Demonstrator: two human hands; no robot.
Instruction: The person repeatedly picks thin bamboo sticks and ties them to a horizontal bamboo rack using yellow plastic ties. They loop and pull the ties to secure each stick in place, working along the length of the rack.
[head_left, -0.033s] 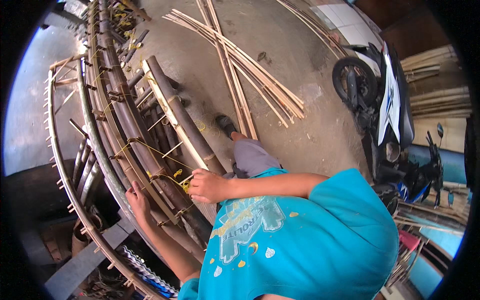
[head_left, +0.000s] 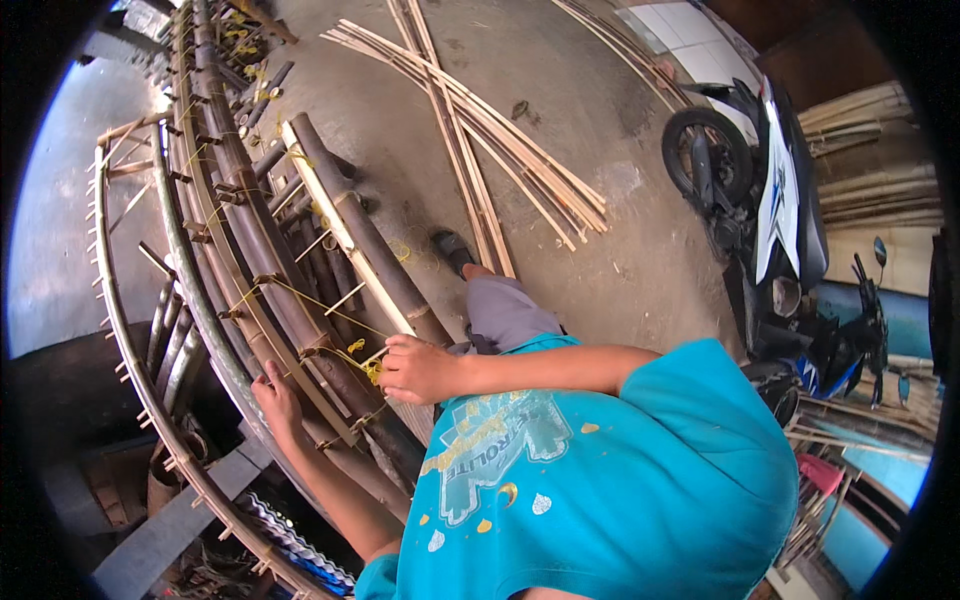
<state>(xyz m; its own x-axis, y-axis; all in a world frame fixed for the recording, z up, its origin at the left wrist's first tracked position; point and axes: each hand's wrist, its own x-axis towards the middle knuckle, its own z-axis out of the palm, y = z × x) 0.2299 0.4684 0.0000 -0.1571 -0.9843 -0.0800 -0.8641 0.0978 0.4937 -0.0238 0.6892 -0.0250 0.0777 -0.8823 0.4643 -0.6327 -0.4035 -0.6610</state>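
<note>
Yellow twine [head_left: 372,368] is pinched in the right hand [head_left: 418,369] at the bamboo frame [head_left: 300,300]; the left hand [head_left: 277,397] grips a slat [head_left: 330,400]. Tension should be kept while knotting.

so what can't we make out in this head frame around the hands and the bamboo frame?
- Left hand: fingertips hidden behind the bamboo frame; grip unclear.
- Right hand: pinches yellow string; the knot is too small to read.
- Frame's lower end: lost in the dark fisheye rim.
- Scooter: rear cut off by the right rim.
</note>
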